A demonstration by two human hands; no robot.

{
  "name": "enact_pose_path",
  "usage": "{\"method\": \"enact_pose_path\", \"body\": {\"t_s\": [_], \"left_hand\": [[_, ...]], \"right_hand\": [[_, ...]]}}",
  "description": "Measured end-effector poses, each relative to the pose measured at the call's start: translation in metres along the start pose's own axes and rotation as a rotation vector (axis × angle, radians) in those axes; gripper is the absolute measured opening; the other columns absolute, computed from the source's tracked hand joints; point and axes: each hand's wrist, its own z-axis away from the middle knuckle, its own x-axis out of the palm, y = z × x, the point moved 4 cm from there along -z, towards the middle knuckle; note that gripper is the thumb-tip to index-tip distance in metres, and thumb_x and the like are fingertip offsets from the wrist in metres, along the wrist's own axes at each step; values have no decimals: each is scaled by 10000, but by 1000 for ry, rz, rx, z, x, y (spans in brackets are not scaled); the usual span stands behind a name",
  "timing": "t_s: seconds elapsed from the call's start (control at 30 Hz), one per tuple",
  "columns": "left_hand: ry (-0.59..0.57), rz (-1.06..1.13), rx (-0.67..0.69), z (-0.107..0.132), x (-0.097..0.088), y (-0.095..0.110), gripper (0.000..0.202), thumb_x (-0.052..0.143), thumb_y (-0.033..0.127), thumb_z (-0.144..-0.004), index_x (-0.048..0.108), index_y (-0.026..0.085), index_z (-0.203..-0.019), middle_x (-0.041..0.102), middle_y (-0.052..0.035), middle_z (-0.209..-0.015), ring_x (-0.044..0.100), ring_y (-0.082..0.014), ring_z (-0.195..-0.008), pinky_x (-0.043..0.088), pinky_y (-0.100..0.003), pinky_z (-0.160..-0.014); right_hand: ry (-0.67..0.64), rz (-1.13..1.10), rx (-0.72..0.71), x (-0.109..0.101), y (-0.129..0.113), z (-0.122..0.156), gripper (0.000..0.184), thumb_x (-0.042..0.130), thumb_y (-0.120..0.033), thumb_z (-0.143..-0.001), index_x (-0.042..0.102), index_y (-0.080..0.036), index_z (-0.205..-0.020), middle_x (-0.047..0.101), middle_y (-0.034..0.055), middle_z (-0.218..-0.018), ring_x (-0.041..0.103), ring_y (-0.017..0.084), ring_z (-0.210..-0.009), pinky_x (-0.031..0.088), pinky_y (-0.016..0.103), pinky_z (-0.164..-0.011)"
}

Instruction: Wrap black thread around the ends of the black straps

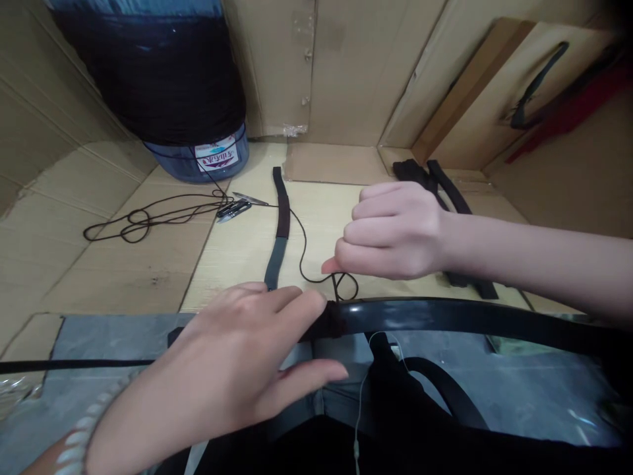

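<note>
Hands well apart from blue water jug

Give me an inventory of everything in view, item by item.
glossy strap: one, black, across the front, under the left hand's fingertips
flat strap: one, dark grey and brown, lying lengthwise on the cardboard
cord: one, black, looped on the cardboard, running toward the right hand
snips: one pair, black and metal, on the cord's far side
strap pile: several, black, behind the right hand
water jug: one, blue, under black wrapping, back left
cardboard lining: tan, floor and walls
red item: one, red, upper right
bead bracelet: one, pale, left wrist
left hand: one, front left
right hand: one, right of centre
</note>
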Motion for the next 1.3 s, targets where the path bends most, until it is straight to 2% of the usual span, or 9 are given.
{"method": "enact_pose_path", "body": {"t_s": [0.1,0.2,0.37,0.57,0.7,0.9,1.07,1.2,1.3], "left_hand": [[-15,50,-34,3,0,-5,223,500,388,-923,511,232,-1082,528,37,-675,489,-129,-600,367,-261,-564],[-42,121,-73,5,4,-11,224,507,393,-922,511,258,-1101,564,42,-730,520,-120,-637,384,-253,-577],[-10,245,-37,-3,12,-26,265,565,382,-898,528,249,-1124,596,45,-774,558,-99,-675,433,-234,-640],[-69,572,61,-23,25,-34,195,611,330,-871,555,171,-970,567,50,-690,460,-47,-525,365,-166,-487],[35,594,77,-30,25,-26,225,637,339,-853,539,174,-970,546,66,-666,438,-39,-507,364,-164,-485],[17,557,29,-32,26,-22,231,618,373,-863,546,189,-983,604,62,-738,508,-50,-560,403,-177,-534],[82,504,19,-35,25,-17,230,595,392,-874,539,182,-948,589,65,-715,522,-59,-584,403,-192,-569],[116,448,-48,-34,27,-15,226,560,386,-894,546,168,-952,613,40,-776,552,-74,-643,405,-207,-587],[80,463,-4,-34,29,-10,235,573,381,-890,555,174,-1000,619,46,-775,552,-67,-627,412,-199,-588]], "right_hand": [[2,11,-5,1,-2,4,458,478,-309,-971,434,-156,-541,275,-35,-480,259,74,-461,255,285,-484],[10,-39,22,0,-3,10,421,491,-286,-962,419,-162,-566,315,-33,-497,289,83,-475,264,278,-493],[-74,-191,177,1,-3,28,415,498,-282,-957,389,-158,-576,321,-36,-505,298,85,-485,280,262,-513],[-60,-138,247,2,0,34,429,494,-343,-955,413,-157,-577,332,-35,-496,302,88,-479,273,257,-510],[-7,-221,304,9,4,31,438,490,-359,-954,445,-149,-572,374,-30,-500,341,79,-472,288,235,-491],[77,-128,321,3,5,27,401,527,-296,-939,484,-148,-569,388,-21,-498,375,86,-480,304,244,-502],[144,-133,341,1,8,25,423,521,-274,-940,435,-161,-542,384,-18,-496,371,85,-479,316,244,-492],[253,-56,335,-9,7,28,382,563,-236,-907,430,-170,-555,333,-18,-500,317,97,-486,270,271,-474],[341,-124,288,-19,0,27,353,613,-256,-875,424,-177,-588,281,-30,-516,260,98,-493,232,293,-486]]}}
